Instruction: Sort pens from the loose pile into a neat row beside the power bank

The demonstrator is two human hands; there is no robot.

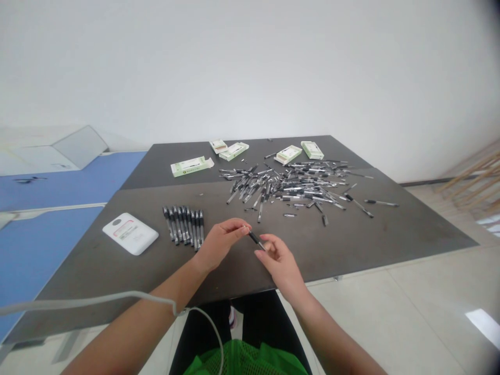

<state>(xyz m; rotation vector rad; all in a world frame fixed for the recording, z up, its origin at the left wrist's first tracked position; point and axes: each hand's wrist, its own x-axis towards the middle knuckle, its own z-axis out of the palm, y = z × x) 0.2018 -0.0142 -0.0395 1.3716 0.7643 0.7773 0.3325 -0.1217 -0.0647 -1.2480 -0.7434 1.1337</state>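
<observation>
Between my two hands is a pen (255, 239) with a black grip, held aslant above the near part of the table. My left hand (224, 237) pinches its upper left end, and whatever sits at that tip is too small to make out. The fingers of my right hand (279, 260) are closed round its lower right end. Left of my hands, several capped pens (183, 224) lie side by side in a row. Beyond my hands spreads a large loose heap of pen parts (289, 185), clear barrels with black grips among them.
Green and white cartons (191, 166) lie along the back of the dark table (136, 276). A white card-like packet (130, 234) is at the left. A pale cable (97, 299) crosses over my left forearm. Blue-topped tables (74, 229) adjoin at the left, one holding a white box (42, 156).
</observation>
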